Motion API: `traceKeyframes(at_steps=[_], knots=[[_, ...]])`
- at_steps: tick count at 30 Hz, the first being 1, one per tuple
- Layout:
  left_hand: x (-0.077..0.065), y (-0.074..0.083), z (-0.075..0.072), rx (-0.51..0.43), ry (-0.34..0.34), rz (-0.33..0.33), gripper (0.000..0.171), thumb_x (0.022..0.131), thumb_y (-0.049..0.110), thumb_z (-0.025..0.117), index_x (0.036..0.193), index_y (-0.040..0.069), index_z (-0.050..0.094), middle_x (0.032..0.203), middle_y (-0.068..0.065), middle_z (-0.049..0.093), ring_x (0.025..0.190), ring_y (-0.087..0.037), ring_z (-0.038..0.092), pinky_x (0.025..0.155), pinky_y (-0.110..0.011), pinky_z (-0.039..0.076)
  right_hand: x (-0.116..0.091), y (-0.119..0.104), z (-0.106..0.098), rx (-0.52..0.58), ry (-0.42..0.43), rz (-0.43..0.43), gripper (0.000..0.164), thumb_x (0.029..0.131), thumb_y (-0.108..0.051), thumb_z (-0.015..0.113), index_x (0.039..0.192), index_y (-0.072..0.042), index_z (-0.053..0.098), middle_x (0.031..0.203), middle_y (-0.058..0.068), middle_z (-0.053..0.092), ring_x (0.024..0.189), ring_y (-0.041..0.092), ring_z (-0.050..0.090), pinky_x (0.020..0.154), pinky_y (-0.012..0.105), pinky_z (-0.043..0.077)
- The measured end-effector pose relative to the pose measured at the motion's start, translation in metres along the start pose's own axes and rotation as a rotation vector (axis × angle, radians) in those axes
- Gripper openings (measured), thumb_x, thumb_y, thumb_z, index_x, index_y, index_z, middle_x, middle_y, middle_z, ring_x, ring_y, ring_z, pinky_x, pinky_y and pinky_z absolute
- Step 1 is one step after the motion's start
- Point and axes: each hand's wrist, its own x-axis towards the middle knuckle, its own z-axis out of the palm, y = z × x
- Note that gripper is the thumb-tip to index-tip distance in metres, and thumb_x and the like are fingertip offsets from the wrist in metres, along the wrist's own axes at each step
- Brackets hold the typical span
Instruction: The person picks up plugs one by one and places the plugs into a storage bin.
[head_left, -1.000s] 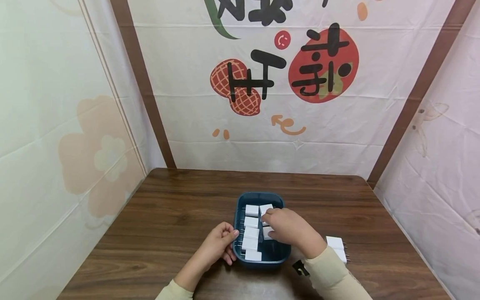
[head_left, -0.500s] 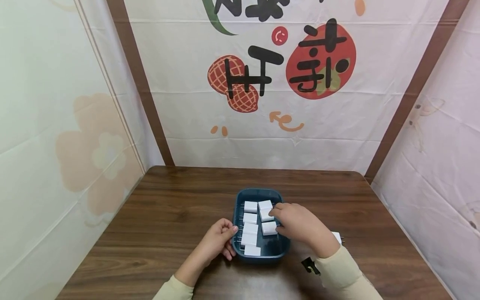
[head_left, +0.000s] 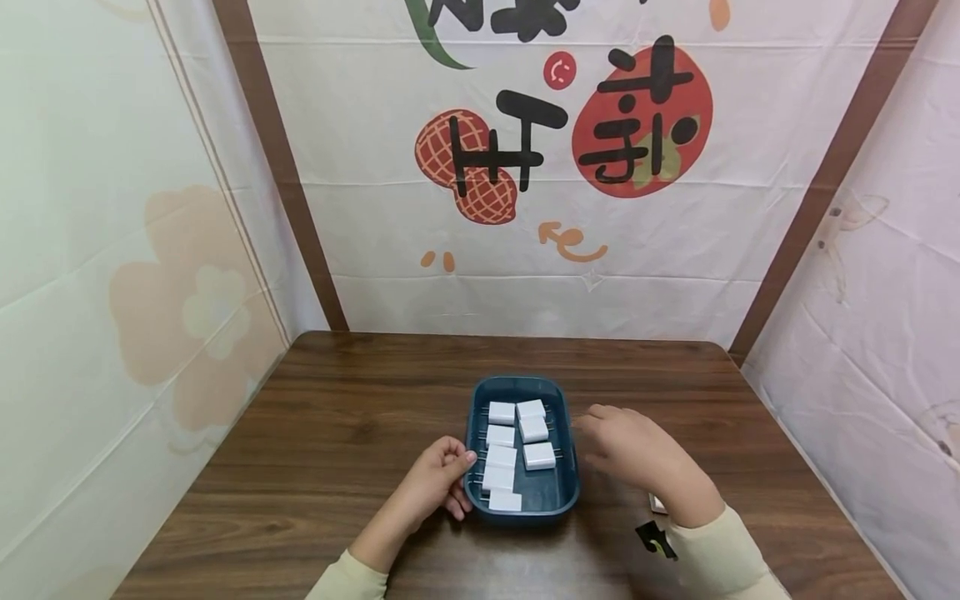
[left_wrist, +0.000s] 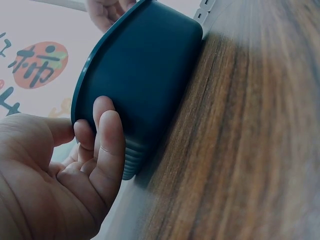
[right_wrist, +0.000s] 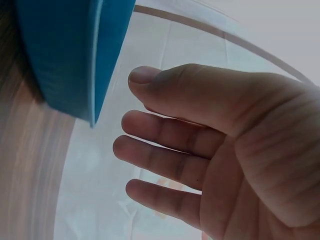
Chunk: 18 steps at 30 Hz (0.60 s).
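Observation:
A dark blue plastic bin (head_left: 551, 500) stands on the wooden table. Two columns of white plug-in chargers (head_left: 501, 457) lie inside it, their metal prongs pointing outward to the bin's long sides. My left hand (head_left: 441, 479) pinches the bin's left rim between thumb and forefinger; in the left wrist view other fingers lie against the outer wall (left_wrist: 135, 75). To the right of the bin hovers my right hand (head_left: 637, 450), holding nothing. Its fingers are nearly straight and apart from the bin in the right wrist view. Partly hidden under the right wrist is a white charger (head_left: 657, 504) on the table.
The brown wood-grain table (head_left: 360, 400) reaches back to a printed fabric wall (head_left: 465, 300). Fabric walls also flank it on both sides. A small black strap end (head_left: 655, 540) sticks out beside the right sleeve (head_left: 723, 554).
My right hand has let go of a charger in the bin's right column and drawn back rightward, out over the table. My left hand keeps its place on the rim.

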Motion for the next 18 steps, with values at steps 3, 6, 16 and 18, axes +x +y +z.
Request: traceKeyframes(at_steps=[3,6,16,18], knots=[[-0.001,0.000,0.000,0.001,0.001,0.000,0.025,0.107,0.024,0.057,0.109,0.002,0.044,0.069,-0.012,0.064,0.051,-0.019,0.064,0.043,-0.030,0.055,-0.006,0.005,0.001,0.019,-0.022,0.024,0.041,0.083,-0.018,0.085,0.121,-0.011,0.072,0.107,0.002,0.068,0.094,0.019,0.068,0.080,0.040,0.060],[0.000,0.000,0.000,-0.003,-0.002,-0.002,0.025,0.107,0.024,0.057,0.109,0.002,0.044,0.070,-0.012,0.064,0.051,-0.019,0.064,0.043,-0.030,0.055,-0.013,0.011,0.002,0.023,-0.021,0.026,0.043,0.082,-0.015,0.085,0.123,-0.010,0.071,0.110,0.003,0.068,0.096,0.020,0.069,0.081,0.041,0.060],[0.000,-0.002,0.000,-0.008,0.001,-0.005,0.026,0.107,0.025,0.057,0.109,0.002,0.044,0.071,-0.013,0.064,0.051,-0.019,0.064,0.043,-0.030,0.055,-0.030,0.022,0.002,0.017,-0.020,0.075,0.046,0.080,-0.011,0.086,0.123,-0.008,0.069,0.113,0.006,0.069,0.098,0.024,0.070,0.082,0.044,0.060],[0.000,-0.001,0.000,-0.007,0.001,-0.004,0.026,0.106,0.025,0.057,0.109,0.002,0.045,0.071,-0.014,0.065,0.052,-0.019,0.064,0.043,-0.030,0.055,-0.033,0.023,0.002,0.018,-0.033,0.090,0.046,0.080,-0.011,0.086,0.123,-0.007,0.069,0.113,0.006,0.069,0.096,0.024,0.070,0.080,0.044,0.061]])
